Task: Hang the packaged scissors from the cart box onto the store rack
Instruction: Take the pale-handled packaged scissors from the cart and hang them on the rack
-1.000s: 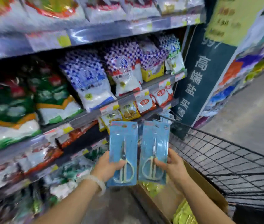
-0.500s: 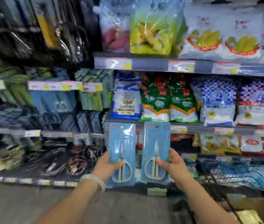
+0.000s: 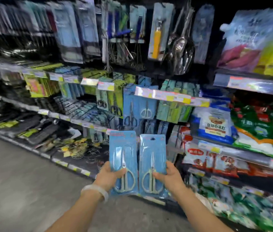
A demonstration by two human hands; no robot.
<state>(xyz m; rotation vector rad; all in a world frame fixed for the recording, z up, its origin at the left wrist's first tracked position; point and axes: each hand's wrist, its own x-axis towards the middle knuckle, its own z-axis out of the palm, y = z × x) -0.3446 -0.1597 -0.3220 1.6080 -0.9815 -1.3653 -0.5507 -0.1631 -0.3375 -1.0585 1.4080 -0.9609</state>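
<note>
Rack (image 3: pixel 149 104) of hung blue scissor cards ahead, nothing hung yet. Left pack (image 3: pixel 123 162) held upright by left hand (image 3: pixel 109 175), right pack (image 3: pixel 152 164) by right hand (image 3: pixel 169 174); each grip pinches its card's lower edge. Both packs below the pegs. Print too blurred to read.

two blue carded scissors packs (image 3: pixel 123 162) (image 3: pixel 152 164), upright, side by side, before rack (image 3: pixel 139 104) of hanging scissors
</note>
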